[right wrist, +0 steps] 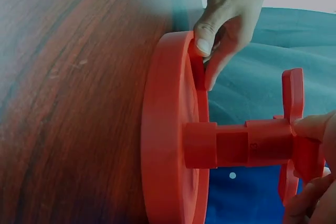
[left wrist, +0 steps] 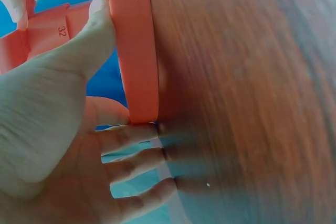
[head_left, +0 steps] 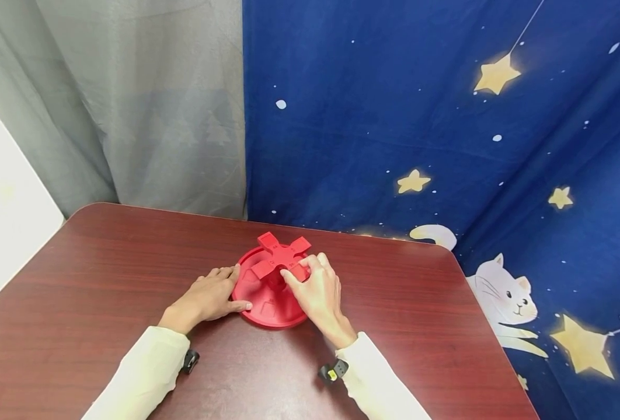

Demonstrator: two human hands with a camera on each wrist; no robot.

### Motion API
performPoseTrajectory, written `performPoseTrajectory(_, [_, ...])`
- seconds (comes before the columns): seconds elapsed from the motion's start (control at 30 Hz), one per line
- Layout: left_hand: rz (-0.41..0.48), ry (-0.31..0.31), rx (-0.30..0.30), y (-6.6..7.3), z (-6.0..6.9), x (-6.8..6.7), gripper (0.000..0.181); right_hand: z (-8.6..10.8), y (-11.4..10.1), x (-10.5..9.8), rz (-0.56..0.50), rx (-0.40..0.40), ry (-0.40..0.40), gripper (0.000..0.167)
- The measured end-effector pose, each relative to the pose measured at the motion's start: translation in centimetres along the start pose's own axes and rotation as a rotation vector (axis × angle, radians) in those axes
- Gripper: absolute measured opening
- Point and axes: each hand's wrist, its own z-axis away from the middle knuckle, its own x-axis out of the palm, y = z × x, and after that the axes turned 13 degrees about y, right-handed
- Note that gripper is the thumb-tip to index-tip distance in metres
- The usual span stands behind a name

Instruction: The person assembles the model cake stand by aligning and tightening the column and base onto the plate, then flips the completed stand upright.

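A red round base (head_left: 268,312) with a raised rim lies flat on the table. From its middle rises a short red post (right wrist: 231,145), topped by a red four-armed cross piece (head_left: 282,256) with small numbers on its arms. My left hand (head_left: 207,297) holds the base at its left edge, thumb on the rim and fingers along the outer side; its outer fingertips touch the table. My right hand (head_left: 317,291) grips the near right arm of the cross piece between thumb and fingers. In the right wrist view, the cross stands above the base on the post.
The brown wooden table (head_left: 131,262) extends around the base, with its far edge close behind. Grey cloth (head_left: 173,116) and a blue star-patterned curtain (head_left: 341,116) hang behind it. A dark wrist strap (head_left: 190,361) shows at the left sleeve, another (head_left: 333,370) at the right.
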Motion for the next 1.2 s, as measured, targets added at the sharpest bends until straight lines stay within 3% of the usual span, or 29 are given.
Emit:
performPoseTrajectory(0.2, [0.011, -0.005, -0.002, -0.1, 0.1, 0.0, 0.099, -0.2, 0.2, -0.3, 0.002, -0.024, -0.042, 0.034])
performPoseTrajectory(0.33, [0.029, -0.03, 0.003, -0.7, 0.1, -0.5, 0.099, -1.1, 1.5, -1.3, -0.133, -0.099, -0.192, 0.044])
performPoseTrajectory(0.47, [0.081, -0.061, 0.036, -1.7, -0.1, -1.1, 0.106, -1.5, 4.5, -2.4, -0.269, -0.17, -0.377, 0.066])
performPoseTrajectory(0.57, [0.09, -0.083, 0.06, -2.2, -0.3, -1.3, 0.114, -1.5, 6.8, -2.6, -0.229, -0.194, -0.507, 0.088])
performPoseTrajectory(0.7, [0.069, -0.077, 0.075, -2.2, -0.9, -1.2, 0.115, -1.3, 8.6, -2.2, -0.087, -0.226, -0.625, 0.109])
performPoseTrajectory(0.87, [0.065, -0.036, 0.122, -2.1, -1.6, -1.0, 0.105, -1.1, 9.1, -1.1, -0.006, -0.29, -0.625, 0.109])
performPoseTrajectory(1.03, [0.091, 0.024, 0.195, -2.0, -1.9, -0.5, 0.095, -0.9, 9.1, -0.6, -0.01, -0.272, -0.584, 0.105])
performPoseTrajectory(1.2, [0.128, 0.021, 0.212, -2.2, -2.0, -0.3, 0.087, -1.1, 9.1, -0.7, -0.038, -0.247, -0.57, 0.102])
